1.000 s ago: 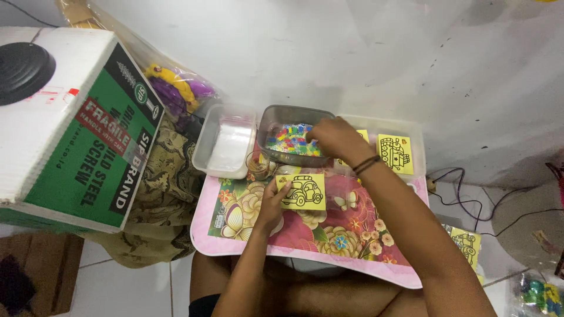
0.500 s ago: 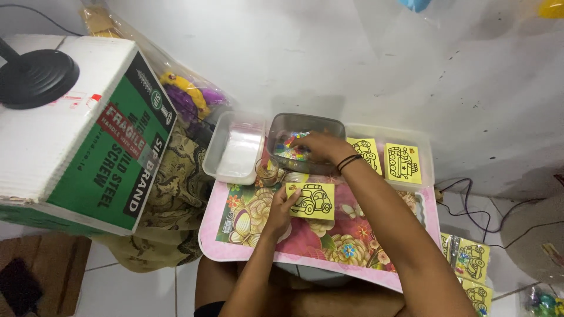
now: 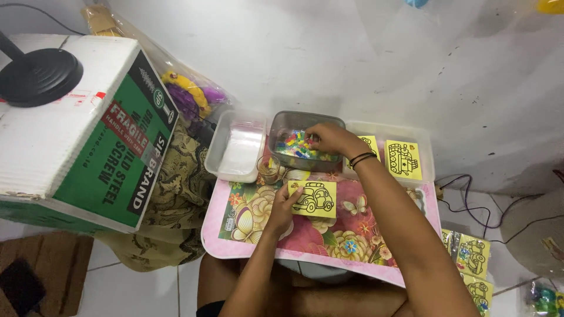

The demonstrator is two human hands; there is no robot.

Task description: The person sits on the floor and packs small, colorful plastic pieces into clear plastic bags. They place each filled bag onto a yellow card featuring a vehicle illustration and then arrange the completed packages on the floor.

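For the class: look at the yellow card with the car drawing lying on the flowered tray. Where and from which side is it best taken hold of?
Pinch the yellow card at its left edge, coming from the left, where the left hand already rests. It lies flat and thin, so only an edge offers grip, and this keeps the fingers off the car outline.

**Setting: a white-walled corner with a tiled floor**

A white wall (image 3: 364, 53) fills the upper part of the view, scuffed with small dark marks and lit evenly. Below it lies a floor of pale tiles (image 3: 117, 287) with dark joints. At left stands a large cardboard box (image 3: 76, 147), white on top and green on its side, bearing a black round lamp base (image 3: 38, 76). Patterned brown cloth (image 3: 170, 205) is bunched beside the box, with a clear plastic bag (image 3: 188, 94) of yellow and purple items above it. Black cables (image 3: 470, 194) trail across the floor at right, near a grey round object (image 3: 531, 229)
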